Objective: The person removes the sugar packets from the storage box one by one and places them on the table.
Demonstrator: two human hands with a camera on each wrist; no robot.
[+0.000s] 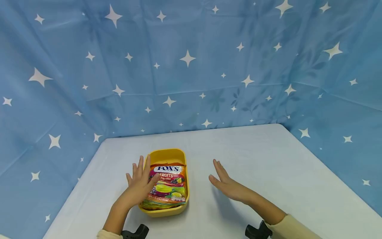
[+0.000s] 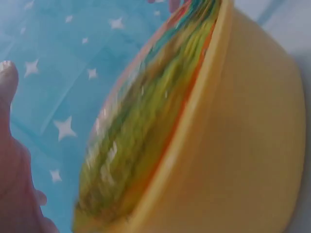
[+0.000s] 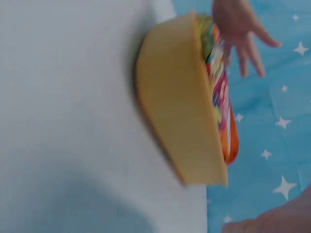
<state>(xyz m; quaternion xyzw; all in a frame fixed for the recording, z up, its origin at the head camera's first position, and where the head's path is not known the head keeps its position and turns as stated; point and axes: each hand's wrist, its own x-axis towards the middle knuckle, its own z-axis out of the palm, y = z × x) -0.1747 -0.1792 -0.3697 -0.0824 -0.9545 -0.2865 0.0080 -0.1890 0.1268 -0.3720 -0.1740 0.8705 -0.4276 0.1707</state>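
Candy (image 1: 167,189) is seemingly corralled by a tub (image 1: 167,154) toward the tabletop's (image 1: 238,142) left edge; nothing is grasped by left hand (image 1: 138,187) or right hand (image 1: 228,186).

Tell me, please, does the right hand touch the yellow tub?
Apart. The head view shows it: a strip of white table lies plainly between the right hand and the tub.
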